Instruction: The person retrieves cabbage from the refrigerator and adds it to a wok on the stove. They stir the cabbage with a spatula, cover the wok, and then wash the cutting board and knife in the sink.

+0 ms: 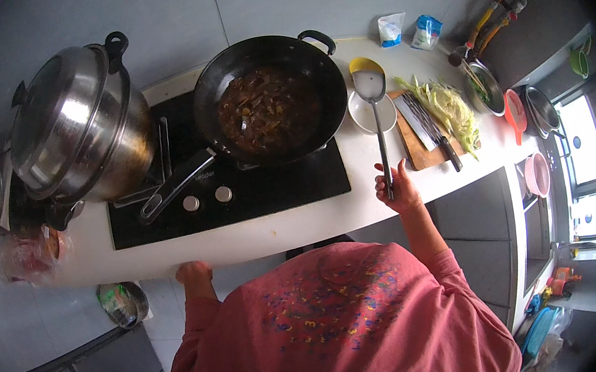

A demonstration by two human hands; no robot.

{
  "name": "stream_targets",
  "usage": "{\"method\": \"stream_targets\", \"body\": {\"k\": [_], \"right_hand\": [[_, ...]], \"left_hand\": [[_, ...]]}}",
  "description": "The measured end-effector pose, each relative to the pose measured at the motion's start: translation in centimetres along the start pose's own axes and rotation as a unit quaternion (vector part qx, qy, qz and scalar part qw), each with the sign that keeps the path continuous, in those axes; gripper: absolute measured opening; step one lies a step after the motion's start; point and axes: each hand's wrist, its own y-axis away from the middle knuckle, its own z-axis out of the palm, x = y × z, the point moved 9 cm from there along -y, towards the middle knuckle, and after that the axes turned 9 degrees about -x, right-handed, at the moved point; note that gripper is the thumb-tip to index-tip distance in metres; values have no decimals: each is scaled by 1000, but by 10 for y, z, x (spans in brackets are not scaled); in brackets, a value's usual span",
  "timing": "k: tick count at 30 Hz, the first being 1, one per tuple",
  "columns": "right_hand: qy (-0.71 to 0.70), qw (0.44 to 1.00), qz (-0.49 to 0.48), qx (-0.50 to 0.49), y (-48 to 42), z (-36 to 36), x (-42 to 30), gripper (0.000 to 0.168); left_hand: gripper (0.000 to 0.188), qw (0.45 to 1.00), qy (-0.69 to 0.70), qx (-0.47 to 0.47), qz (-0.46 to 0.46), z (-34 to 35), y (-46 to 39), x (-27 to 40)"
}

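Note:
My right hand grips the end of the long metal handle of a cooking spatula. Its blade lies over a yellow dish and a white bowl on the counter. My left hand is at the counter's front edge, partly hidden, so its fingers cannot be made out. In front of me a black wok with dark, saucy food stands on the glass hob. To the right, a cleaver and shredded cabbage lie on a wooden cutting board.
A large steel steamer pot fills the hob's left side. The wok's handle points toward me. Two small bags stand by the wall. A metal bowl of greens, a red strainer and stacked pans sit at the far right.

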Motion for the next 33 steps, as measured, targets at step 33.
{"method": "stream_targets", "body": {"k": [33], "right_hand": [[616,597,-123,499,210,-125,-177,35]], "left_hand": [[48,988,128,-33,-82,94,13,-2]]}}
